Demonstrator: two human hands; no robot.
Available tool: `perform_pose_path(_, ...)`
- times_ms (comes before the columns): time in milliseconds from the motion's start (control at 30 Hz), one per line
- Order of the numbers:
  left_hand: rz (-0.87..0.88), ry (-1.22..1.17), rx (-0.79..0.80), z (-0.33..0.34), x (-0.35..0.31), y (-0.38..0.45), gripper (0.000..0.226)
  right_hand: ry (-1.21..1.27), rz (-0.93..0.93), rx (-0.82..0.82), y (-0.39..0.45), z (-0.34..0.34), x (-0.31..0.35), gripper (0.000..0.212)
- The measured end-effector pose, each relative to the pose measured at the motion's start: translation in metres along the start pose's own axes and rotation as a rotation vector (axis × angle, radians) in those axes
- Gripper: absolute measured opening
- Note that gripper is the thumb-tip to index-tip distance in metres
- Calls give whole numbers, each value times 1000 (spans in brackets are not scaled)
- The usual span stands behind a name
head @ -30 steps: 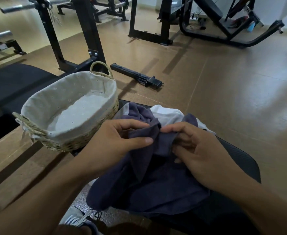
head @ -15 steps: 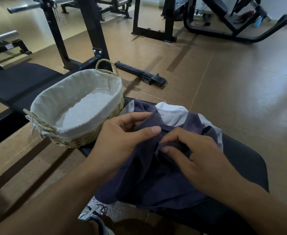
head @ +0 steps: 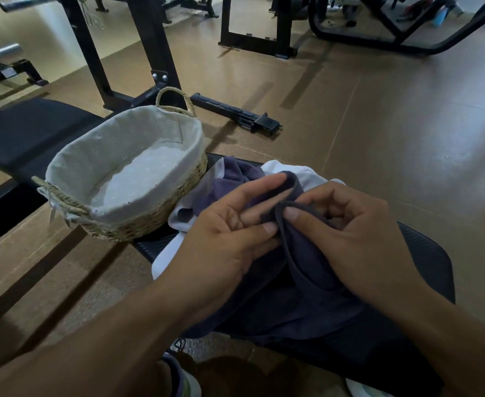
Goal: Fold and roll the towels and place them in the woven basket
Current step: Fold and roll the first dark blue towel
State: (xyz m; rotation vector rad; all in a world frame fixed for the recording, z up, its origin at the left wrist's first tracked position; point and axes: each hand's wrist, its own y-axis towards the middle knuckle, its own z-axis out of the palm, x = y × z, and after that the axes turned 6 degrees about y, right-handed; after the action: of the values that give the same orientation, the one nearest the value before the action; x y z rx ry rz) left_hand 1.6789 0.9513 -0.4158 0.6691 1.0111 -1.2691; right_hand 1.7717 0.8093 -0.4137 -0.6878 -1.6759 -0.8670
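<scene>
Pinching one dark towel [head: 307,287] with left hand [head: 230,239] and right hand [head: 359,242], white towel [head: 281,170] mostly buried underneath, one lined basket [head: 155,222] beside.

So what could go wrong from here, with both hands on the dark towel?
The dark towel is still bunched where the left hand and right hand pinch it, so a fold may come out crooked. Lifting it could drag the white towel beneath off the bench pad. The woven basket overhangs the pad's edge; a nudge might tip it.
</scene>
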Motion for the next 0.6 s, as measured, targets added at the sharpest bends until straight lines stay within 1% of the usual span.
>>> perform_pose_path(133,-16,106,-108,1,3,0,39,-68,1,18,0,-1,-1,10)
perform_pose_path(233,-18,132,-187,0,5,-1,40,-80,2,25,0,-1,1,9)
perform_pose_path(333,7,145,-251,1,6,-1,27,-76,-16,9,0,-3,3,7)
perform_pose_path(400,15,155,-268,1,7,0,22,-74,-20,-3,0,-4,2,8)
perform_pose_path(600,94,234,-265,3,8,-1,24,-142,-49,-3,0,-8,3,8)
